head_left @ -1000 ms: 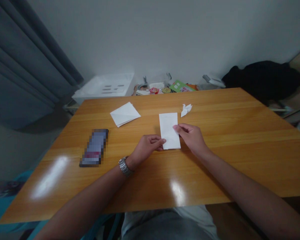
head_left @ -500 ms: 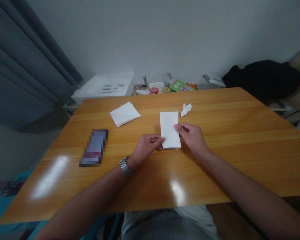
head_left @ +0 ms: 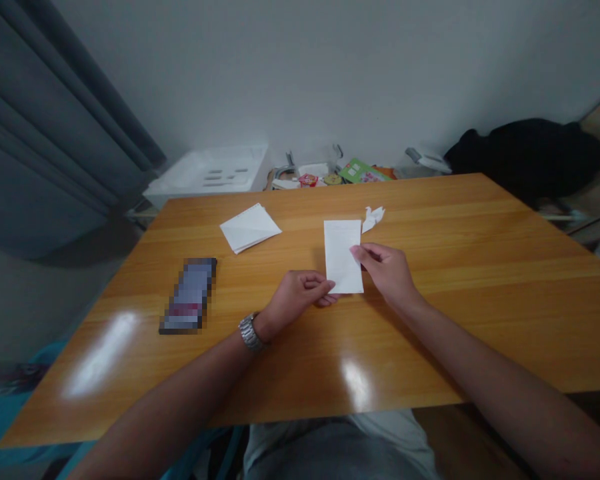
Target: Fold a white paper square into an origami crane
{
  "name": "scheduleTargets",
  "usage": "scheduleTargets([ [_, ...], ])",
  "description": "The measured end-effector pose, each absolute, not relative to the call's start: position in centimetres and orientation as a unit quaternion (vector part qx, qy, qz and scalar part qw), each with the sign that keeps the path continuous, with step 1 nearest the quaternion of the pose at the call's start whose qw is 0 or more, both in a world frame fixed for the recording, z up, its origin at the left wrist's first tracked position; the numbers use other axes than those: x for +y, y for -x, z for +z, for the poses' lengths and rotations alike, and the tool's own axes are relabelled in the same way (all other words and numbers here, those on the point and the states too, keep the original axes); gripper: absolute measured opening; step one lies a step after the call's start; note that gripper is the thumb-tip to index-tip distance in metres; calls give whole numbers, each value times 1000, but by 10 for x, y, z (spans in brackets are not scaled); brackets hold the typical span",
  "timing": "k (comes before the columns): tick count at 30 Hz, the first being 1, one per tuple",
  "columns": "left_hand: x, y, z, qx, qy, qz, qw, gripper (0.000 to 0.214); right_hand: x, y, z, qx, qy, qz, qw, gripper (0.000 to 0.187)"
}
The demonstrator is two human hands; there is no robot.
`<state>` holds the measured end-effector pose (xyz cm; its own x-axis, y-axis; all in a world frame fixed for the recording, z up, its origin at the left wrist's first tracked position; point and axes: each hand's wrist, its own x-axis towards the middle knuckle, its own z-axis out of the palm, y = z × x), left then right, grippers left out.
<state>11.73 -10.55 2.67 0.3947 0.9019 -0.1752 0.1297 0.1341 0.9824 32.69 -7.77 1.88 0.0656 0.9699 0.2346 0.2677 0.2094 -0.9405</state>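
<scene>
A white sheet of paper (head_left: pixel 343 260), an upright rectangle from where I look, is held between both hands just above the table. My left hand (head_left: pixel 307 293) pinches its lower left corner, thumb on top and fingers beneath. At the right edge, about midway up, my right hand (head_left: pixel 385 267) grips it between thumb and fingers. Just beyond the sheet's upper right corner lies a small white folded paper bird (head_left: pixel 373 218). Farther left are several white papers (head_left: pixel 251 229), loosely stacked with their corners out of line.
On the left of the wooden table (head_left: pixel 460 253) lies a phone (head_left: pixel 189 297), its screen blurred. Behind the far edge stand a white foam box (head_left: pixel 215 170) and a green booklet (head_left: pixel 364 171) among small items. A black cloth heap (head_left: pixel 525 157) is at the right.
Both hands have shifted the paper slightly right and away from me. Its lower edge, which showed separate layers before, now looks like a single edge. The other things have stayed put.
</scene>
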Motion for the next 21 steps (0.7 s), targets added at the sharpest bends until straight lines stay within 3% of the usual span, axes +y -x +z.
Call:
scheduleTargets([
  [4, -107, -119, 27, 464, -593, 319, 576, 36, -77, -328, 18, -594, 529, 339, 502, 37],
  [8, -107, -112, 31, 485, -676, 313, 458, 42, -72, -333, 13, -604, 525, 358, 482, 38],
  [13, -104, -99, 38, 441, -817, 288, 233, 30, -66, -343, 7, -697, 516, 347, 358, 39],
  [21, -98, -93, 26, 281, -934, 171, 142, 41, -66, -344, 10, -775, 527, 233, 260, 30],
])
